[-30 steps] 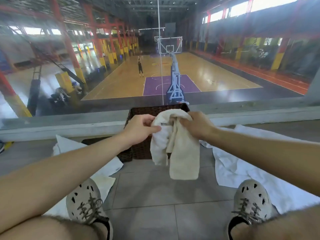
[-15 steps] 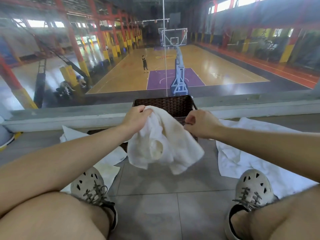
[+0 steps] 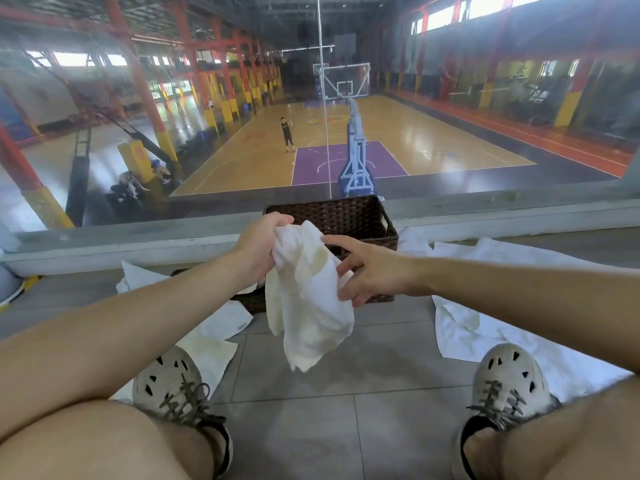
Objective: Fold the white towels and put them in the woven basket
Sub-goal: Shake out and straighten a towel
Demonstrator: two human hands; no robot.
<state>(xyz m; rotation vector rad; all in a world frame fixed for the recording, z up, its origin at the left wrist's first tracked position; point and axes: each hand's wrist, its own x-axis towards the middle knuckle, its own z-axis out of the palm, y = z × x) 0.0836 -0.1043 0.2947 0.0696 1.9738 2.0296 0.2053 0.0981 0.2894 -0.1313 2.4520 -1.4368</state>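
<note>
a towel (image 3: 308, 306) hangs before the basket (image 3: 346, 213); loose towels (image 3: 485, 323) flank it, seemingly touching.

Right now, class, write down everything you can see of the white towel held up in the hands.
The white towel looks like soft terry cloth, off-white with faint yellowish patches, and it is crumpled rather than folded. It hangs in the air in front of the woven basket, with its lower corner dangling above the grey tiled floor. The left hand grips its bunched top edge. The right hand touches its right side with spread fingers.
</note>
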